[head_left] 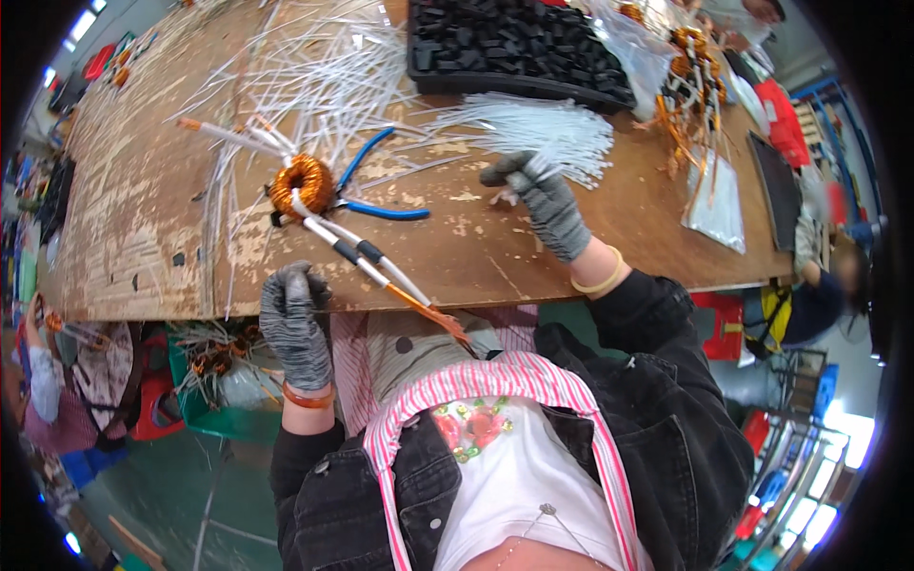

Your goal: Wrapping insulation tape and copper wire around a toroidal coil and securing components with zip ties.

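A ring coil of copper wire (pixel 303 185) lies on the worn wooden table, left of centre. White-sleeved leads run from it; the near pair, with black bands (pixel 357 252), ends in bare copper strands past the table edge. Touching or just beside the coil are blue-handled pliers (pixel 386 210), their handles spread. My left hand (pixel 295 324), in a grey glove, is at the table's near edge, fingers loosely bent and apart, nothing visible in them. My gloved right hand (pixel 547 205) hovers by a pile of white cable ties (pixel 543 124), fingers closed; something pale shows at them, too small to name.
Behind the ties stands a black tray (pixel 424 84) of small black blocks. Loose white strips (pixel 333 67) spread across the far left. More coils (pixel 690 62) and a clear bag (pixel 714 205) sit at the right. A green crate (pixel 214 419) holds coils below the table; people work nearby.
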Demonstrator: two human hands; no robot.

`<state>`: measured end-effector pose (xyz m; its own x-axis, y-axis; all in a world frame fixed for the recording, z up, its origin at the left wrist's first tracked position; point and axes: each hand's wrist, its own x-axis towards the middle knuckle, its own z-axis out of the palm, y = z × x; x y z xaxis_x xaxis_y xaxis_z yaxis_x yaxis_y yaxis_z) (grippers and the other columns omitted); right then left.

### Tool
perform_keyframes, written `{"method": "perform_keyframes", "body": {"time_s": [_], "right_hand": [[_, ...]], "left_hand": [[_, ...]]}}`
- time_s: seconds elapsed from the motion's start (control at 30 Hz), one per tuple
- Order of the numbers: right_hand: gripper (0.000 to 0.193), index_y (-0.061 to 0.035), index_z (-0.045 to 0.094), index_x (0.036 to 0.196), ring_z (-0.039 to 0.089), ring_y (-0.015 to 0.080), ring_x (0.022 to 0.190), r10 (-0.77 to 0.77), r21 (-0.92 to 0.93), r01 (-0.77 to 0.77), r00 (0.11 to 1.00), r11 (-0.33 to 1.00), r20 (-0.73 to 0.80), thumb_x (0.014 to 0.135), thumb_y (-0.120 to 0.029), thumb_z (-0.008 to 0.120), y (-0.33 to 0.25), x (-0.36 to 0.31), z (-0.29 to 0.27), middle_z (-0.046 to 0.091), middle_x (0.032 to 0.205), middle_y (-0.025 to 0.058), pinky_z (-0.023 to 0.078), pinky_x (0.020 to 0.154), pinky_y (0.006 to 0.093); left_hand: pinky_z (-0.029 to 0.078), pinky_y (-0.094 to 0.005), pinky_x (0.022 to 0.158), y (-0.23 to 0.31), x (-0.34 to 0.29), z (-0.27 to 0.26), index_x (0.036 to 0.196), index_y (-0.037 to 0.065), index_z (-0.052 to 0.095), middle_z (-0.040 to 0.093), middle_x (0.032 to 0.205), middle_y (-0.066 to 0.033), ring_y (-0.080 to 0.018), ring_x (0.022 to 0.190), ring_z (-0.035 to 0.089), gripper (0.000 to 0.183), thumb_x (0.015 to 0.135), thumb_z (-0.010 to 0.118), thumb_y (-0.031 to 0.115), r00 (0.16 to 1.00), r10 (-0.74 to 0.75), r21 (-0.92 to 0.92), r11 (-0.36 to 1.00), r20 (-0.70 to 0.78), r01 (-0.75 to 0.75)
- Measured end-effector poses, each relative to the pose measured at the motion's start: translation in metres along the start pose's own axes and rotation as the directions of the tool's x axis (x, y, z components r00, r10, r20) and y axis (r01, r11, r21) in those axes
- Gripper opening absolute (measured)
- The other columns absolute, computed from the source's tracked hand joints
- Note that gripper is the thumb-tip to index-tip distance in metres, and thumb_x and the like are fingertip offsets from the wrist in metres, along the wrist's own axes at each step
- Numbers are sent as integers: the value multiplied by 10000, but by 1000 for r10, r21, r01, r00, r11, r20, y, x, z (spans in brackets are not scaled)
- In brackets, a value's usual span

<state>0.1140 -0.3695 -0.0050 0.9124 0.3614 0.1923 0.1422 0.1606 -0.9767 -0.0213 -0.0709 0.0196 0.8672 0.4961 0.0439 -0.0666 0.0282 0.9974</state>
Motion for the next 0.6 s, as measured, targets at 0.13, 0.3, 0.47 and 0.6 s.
{"method": "perform_keyframes", "body": {"time_s": [0.13, 0.3, 0.47, 0.6], "right_hand": [[184, -9, 523, 1078, 582, 221, 1000, -25, 53, 24, 999, 998, 27, 937, -91, 438, -39, 5, 23, 604, 1058, 131, 446, 908, 333], [235, -19, 514, 1089, 556, 265, 1064, -34, 331, -52, 968, 942, 250, 923, -184, 496, -60, 16, 95, 581, 1108, 162, 416, 954, 393], [269, -12, 505, 1133, 529, 281, 1107, -133, 483, -71, 918, 873, 375, 927, -184, 489, -54, 36, 122, 556, 1161, 164, 392, 987, 402], [268, 2, 505, 1135, 509, 290, 1135, -41, 445, -136, 930, 885, 366, 924, -162, 486, -51, 42, 116, 555, 1145, 159, 385, 1003, 403]], "left_hand": [[464, -230, 673, 22, -14, 3, 964, 18, 598, 603, 779, -24, -84, 729, 562, 125, 881, 570, 106, 986, 137, 102, 984, 96, -147], [472, -278, 690, 42, -5, 35, 935, 18, 619, 615, 759, -56, -161, 760, 595, 125, 828, 626, 82, 882, 361, 325, 831, 303, -452], [456, -310, 656, 34, 13, 28, 885, 27, 628, 604, 766, -101, -211, 719, 583, 99, 792, 640, 60, 773, 482, 389, 674, 412, -628], [455, -286, 625, 27, 17, 8, 876, 6, 612, 594, 748, -83, -158, 666, 568, 85, 844, 599, 84, 949, 248, 366, 879, 192, -304]]}}
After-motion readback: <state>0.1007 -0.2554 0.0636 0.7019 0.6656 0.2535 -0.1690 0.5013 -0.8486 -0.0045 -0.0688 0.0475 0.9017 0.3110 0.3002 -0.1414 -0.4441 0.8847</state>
